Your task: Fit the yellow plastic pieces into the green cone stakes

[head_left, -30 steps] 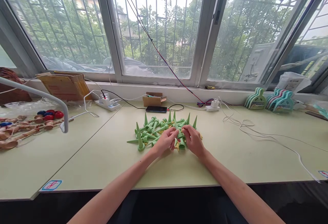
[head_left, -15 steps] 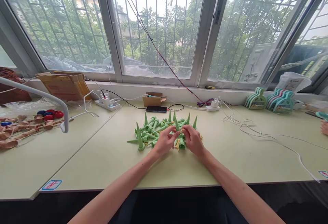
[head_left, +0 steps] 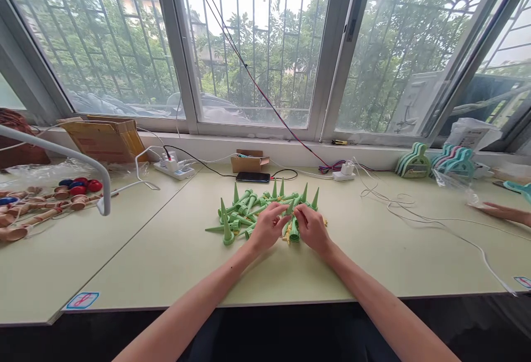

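Observation:
My left hand (head_left: 267,229) pinches a green plastic spike (head_left: 289,208) between thumb and forefinger, over the front of a pile. Close against it, my right hand (head_left: 312,228) has its fingers curled and pressed together at the spike's lower end; whatever they grip is too small and covered to make out. Around both hands lies the pile of green cone-shaped spikes (head_left: 250,202), some standing point up, others on their sides with ribbed round caps. Below the fingers sit a green ribbed piece (head_left: 294,233) and small yellow parts (head_left: 287,234).
Behind the pile are a phone (head_left: 253,177) and a small cardboard box (head_left: 249,161). Wooden toys with red and blue balls (head_left: 78,187) lie left, near a white lamp arm (head_left: 105,185). White cables (head_left: 398,204) cross the right side, where another person's hand (head_left: 498,211) touches a clear bag (head_left: 456,186).
The spike in my left hand has tilted and shifted slightly right, my forefinger stretching out over it. At the right, another person's hand has reached further in with a clear bag.

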Tool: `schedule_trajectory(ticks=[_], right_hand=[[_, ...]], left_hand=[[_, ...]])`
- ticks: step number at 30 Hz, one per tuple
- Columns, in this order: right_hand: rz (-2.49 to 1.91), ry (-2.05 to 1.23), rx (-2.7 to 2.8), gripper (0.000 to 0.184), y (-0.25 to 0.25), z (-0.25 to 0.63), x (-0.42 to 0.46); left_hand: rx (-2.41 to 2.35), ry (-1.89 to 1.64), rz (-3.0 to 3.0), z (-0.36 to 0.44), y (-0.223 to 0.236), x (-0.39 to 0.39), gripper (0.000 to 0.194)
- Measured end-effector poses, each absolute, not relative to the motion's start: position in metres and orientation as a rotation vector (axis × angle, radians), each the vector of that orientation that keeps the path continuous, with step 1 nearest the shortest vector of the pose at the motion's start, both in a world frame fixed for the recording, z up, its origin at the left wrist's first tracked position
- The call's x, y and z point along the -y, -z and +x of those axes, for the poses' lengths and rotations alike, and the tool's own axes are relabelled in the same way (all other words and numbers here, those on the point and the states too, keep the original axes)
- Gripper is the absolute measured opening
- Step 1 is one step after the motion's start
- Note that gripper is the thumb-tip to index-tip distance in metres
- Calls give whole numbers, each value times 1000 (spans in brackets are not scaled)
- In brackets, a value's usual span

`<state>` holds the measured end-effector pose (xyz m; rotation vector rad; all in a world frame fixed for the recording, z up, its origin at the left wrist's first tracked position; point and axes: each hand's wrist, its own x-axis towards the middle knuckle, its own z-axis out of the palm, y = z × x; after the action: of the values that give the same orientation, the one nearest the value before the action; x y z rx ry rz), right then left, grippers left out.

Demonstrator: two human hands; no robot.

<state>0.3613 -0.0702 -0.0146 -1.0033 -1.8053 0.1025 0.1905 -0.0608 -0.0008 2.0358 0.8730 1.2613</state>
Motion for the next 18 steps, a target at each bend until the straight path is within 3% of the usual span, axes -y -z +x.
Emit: schedule_trajectory(ticks=[18], right_hand=[[-1067,-37,1774,25,15,361,69]], left_hand=[[-902,-1226,2084,191,-3,65,41]])
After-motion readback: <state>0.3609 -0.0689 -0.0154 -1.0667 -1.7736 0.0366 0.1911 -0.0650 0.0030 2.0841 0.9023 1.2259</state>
